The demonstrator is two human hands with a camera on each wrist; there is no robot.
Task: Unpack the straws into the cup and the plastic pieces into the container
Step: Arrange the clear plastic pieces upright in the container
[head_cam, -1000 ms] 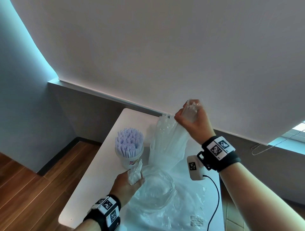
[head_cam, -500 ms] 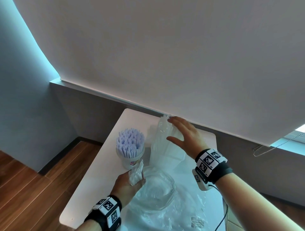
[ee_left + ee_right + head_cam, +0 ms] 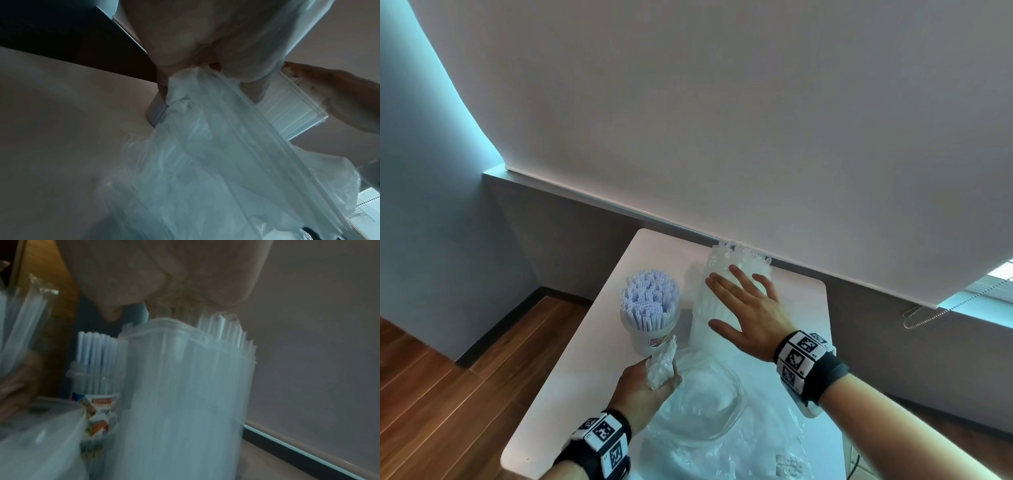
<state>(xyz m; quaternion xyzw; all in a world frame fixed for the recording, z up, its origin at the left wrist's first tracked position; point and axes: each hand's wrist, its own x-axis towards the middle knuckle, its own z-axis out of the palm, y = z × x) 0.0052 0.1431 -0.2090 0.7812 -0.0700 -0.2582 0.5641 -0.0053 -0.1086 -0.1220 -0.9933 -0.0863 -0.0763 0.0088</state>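
Note:
A clear cup (image 3: pixel 650 337) packed with pale lilac straws (image 3: pixel 650 299) stands mid-table; the right wrist view shows it too (image 3: pixel 96 379). Right of it a tall clear container (image 3: pixel 700 308) (image 3: pixel 185 394) holds upright clear plastic pieces (image 3: pixel 736 255) (image 3: pixel 226 327). My right hand (image 3: pixel 739 291) lies flat with spread fingers on the tops of those pieces; its palm (image 3: pixel 174 280) fills the top of the right wrist view. My left hand (image 3: pixel 654 380) (image 3: pixel 185 65) grips a bunched clear plastic bag (image 3: pixel 662 363) (image 3: pixel 216 146) just in front of the cup.
A clear round bowl-like dish (image 3: pixel 709 401) sits on crumpled plastic bags (image 3: pixel 750 445) on the near part of the white table (image 3: pixel 571 383). The table's far edge meets a wall with a roller blind (image 3: pixel 722 120). Wooden floor (image 3: pixel 448 394) lies to the left.
My right hand let go of the bundle of plastic pieces it held up, opened, and came down flat on their tops in the container. The left hand has kept its grip on the bag.

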